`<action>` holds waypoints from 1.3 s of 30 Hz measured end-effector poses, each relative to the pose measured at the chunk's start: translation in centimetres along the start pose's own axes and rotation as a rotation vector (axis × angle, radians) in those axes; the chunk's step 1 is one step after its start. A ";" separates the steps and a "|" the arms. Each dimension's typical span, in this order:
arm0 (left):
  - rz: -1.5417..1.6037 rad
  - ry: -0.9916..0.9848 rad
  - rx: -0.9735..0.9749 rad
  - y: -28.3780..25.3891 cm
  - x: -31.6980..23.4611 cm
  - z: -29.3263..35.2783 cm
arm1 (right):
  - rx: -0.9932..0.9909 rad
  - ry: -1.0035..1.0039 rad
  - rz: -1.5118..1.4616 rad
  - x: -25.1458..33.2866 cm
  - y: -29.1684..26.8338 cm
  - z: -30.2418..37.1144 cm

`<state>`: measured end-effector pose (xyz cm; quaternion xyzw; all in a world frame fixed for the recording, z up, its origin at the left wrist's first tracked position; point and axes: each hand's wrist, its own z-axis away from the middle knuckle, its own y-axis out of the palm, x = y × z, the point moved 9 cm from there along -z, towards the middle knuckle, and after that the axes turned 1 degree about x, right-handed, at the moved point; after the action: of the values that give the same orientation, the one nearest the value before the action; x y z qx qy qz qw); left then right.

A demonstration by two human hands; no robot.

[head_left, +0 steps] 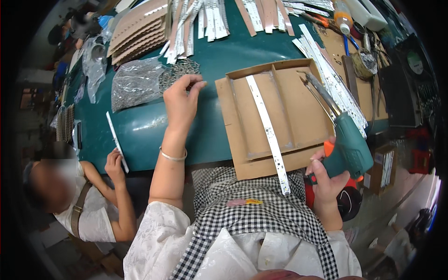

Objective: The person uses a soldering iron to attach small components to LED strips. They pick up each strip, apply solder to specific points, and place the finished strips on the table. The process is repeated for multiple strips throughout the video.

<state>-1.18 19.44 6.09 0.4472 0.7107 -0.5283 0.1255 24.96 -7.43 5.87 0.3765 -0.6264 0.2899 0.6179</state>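
Observation:
My left hand [181,103] is raised beside a heap of small metal parts [179,70], thumb and fingertips pinched together. Whatever the fingertips hold, if anything, is too small to make out. My right hand [328,183] grips a green soldering gun [350,145] with an orange trigger, its metal tip pointing up over the right side of a shallow cardboard tray [303,112]. A narrow white LED strip board [268,128] lies lengthwise across the tray. Its near end sticks out past the tray's front edge, over my checked apron.
A clear plastic bag of small parts [135,86] lies left of the heap. Stacked corrugated sheets [142,30] and bundles of strips [212,18] fill the back. More strips [331,81] lie right of the tray. At left, a co-worker's hand [113,163] holds a white strip.

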 end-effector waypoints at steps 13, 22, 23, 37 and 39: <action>0.334 0.495 0.262 3.4 -16.7 7.7 | 0.198 0.015 -0.127 -0.3 5.3 -2.7; 0.339 0.614 0.269 3.6 -17.8 8.4 | 0.200 0.083 -0.101 -1.5 5.3 -2.4; 0.357 0.635 0.286 3.8 -17.8 8.6 | 0.199 0.128 -0.143 -1.6 5.3 -2.4; 0.747 -0.061 0.543 6.3 -13.3 9.3 | 0.165 0.154 -0.191 -1.7 4.8 -1.9; 0.979 -0.355 0.619 7.5 -11.8 10.3 | 0.148 0.123 -0.229 -1.3 4.7 -1.9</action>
<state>8.30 4.95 4.78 0.6429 0.2039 -0.6579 0.3350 22.03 -3.13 5.15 0.4715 -0.5172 0.2854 0.6548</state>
